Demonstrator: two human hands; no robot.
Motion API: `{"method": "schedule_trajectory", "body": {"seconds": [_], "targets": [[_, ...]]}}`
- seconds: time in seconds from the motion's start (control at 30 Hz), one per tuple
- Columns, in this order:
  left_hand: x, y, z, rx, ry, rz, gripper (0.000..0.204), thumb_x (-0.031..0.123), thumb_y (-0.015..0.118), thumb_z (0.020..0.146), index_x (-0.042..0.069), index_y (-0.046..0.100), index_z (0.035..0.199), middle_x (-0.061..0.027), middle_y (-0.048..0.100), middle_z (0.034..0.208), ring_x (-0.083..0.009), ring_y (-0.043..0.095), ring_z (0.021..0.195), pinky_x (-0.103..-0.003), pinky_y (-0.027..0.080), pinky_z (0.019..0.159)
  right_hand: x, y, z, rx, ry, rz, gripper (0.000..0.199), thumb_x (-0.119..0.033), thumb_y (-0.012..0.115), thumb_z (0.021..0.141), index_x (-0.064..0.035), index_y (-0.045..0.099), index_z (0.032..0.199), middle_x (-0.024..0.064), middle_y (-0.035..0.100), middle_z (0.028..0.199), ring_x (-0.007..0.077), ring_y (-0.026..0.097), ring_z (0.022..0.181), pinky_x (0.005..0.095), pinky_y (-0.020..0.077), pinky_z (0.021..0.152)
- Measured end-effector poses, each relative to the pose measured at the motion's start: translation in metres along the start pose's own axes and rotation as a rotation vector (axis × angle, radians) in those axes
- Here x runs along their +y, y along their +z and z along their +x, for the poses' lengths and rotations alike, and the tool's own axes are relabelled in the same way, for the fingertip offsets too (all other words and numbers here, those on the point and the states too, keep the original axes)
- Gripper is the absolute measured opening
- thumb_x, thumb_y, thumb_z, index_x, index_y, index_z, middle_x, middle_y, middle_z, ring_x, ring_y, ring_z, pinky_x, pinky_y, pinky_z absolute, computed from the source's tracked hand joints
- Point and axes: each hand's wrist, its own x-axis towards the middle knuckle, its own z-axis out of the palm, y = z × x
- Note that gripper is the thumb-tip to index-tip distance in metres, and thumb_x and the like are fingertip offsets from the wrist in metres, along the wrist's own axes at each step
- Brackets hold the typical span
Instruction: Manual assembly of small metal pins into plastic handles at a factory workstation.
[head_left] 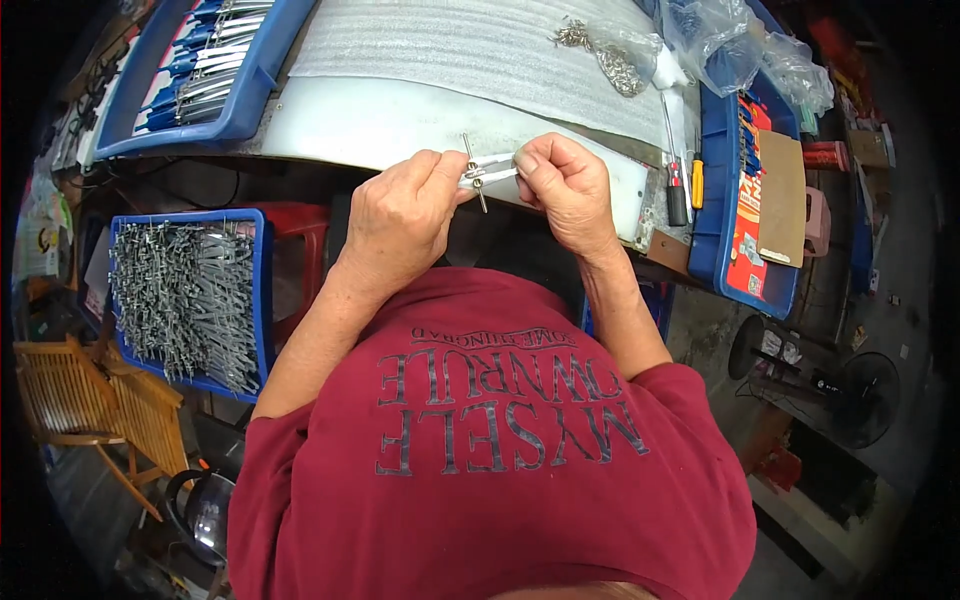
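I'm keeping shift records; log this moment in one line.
left hand: holds slim metal part | right hand: pinches its right end | at left: blue tray of metal pieces | at right: yellow-handled tool

Foam sheet [450,40] on white bench [370,112]

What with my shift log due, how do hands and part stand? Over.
Left hand pinching metal piece by its rod end; right hand gripping its slim arms. Piece held up near white benchtop. Yellow-handled tool lies right, clear of both hands.
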Motion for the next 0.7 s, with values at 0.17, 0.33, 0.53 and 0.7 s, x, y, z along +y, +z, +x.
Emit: {"method": "schedule_trajectory", "body": {"seconds": [0.17, 0.33, 0.53, 0.7], "targets": [[-0.002, 0.003, 0.003, -0.011, 0.005, -0.019, 0.023, 0.008, 0.062, 0.069, 0.002, 0.051, 0.088, -0.0085, 0.048, 0.068, -0.0234, 0.053, 0.058, -0.033, 0.042, 0.049, 0.009, 0.001, -0.001, 0.071, -0.048, -0.053, 0.013, -0.013, 0.055, 0.083, -0.0025, 0.052, 0.076, -0.0031, 0.047, 0.059, 0.0036, 0.040, 0.052, 0.0176, 0.0327, 0.047], [0.001, 0.006, 0.006, -0.012, -0.026, -0.052, 0.021, 0.007, 0.061, 0.069, 0.002, 0.051, 0.087, -0.0089, 0.047, 0.067, -0.0252, 0.052, 0.057, -0.034, 0.042, 0.048, 0.010, 0.004, -0.001, 0.145, -0.085, -0.129, 0.013, -0.012, 0.054, 0.084, -0.0020, 0.051, 0.075, -0.0038, 0.044, 0.058, 0.0029, 0.038, 0.051, 0.0179, 0.0309, 0.045], [0.004, 0.008, 0.011, 0.000, 0.046, -0.007, 0.019, 0.007, 0.060, 0.070, 0.002, 0.052, 0.088, -0.0087, 0.047, 0.067, -0.0253, 0.051, 0.055, -0.034, 0.041, 0.047, 0.009, -0.002, -0.001, 0.168, -0.066, -0.082, 0.015, -0.012, 0.054, 0.083, -0.0020, 0.051, 0.073, -0.0041, 0.042, 0.057, 0.0028, 0.036, 0.051, 0.0184, 0.0293, 0.044], [0.002, 0.018, 0.020, -0.005, 0.046, -0.074, 0.021, 0.004, 0.059, 0.071, 0.002, 0.052, 0.091, -0.0102, 0.049, 0.069, -0.0264, 0.051, 0.056, -0.035, 0.041, 0.047, 0.004, -0.009, 0.003, 0.232, -0.099, -0.159, 0.015, -0.013, 0.054, 0.083, -0.0022, 0.051, 0.073, -0.0036, 0.043, 0.057, 0.0033, 0.037, 0.051, 0.0194, 0.0307, 0.044]]}}
